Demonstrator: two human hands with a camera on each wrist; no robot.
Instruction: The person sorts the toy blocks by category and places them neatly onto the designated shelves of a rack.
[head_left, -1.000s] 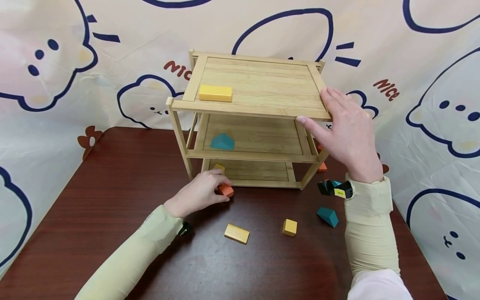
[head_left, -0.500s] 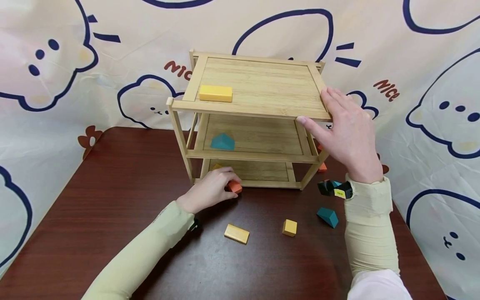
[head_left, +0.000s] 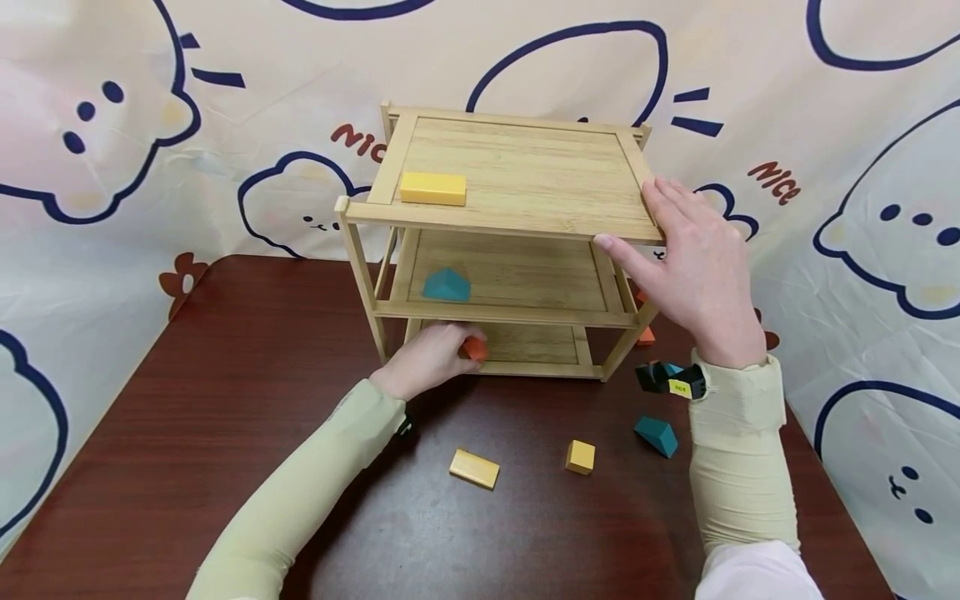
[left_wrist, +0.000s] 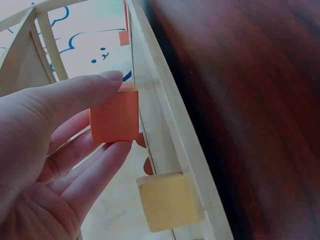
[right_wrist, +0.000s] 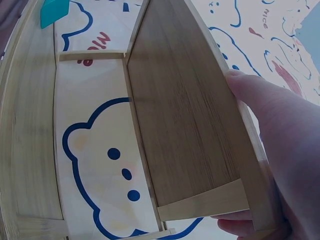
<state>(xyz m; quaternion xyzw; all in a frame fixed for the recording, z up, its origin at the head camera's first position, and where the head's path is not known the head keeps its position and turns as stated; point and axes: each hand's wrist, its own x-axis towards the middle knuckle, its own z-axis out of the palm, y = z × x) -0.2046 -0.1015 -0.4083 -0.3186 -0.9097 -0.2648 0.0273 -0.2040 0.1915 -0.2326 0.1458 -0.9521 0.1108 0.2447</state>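
Note:
My left hand (head_left: 431, 358) pinches an orange block (left_wrist: 115, 117) between thumb and fingers, just inside the front of the bottom tier of a three-tier wooden shelf rack (head_left: 525, 158). In the left wrist view the block is held above the bottom tier, near a yellow block (left_wrist: 170, 202) standing there. My right hand (head_left: 697, 267) grips the front right corner of the top tier, thumb along the front edge and fingers at the right side. A yellow rectangular block (head_left: 432, 188) lies on the top tier. The middle tier bears a teal block (head_left: 446, 285).
On the dark wooden table (head_left: 187, 433), in front of the rack, lie a flat yellow block (head_left: 474, 468), a yellow cube (head_left: 581, 457) and a teal wedge (head_left: 657, 436). Orange blocks (head_left: 646, 337) lie right of the rack, partly hidden. A patterned cloth (head_left: 300, 75) hangs behind.
My left hand has carried the orange block right and then inward, from the table in front of the rack into the bottom tier. The right hand has stayed on the corner.

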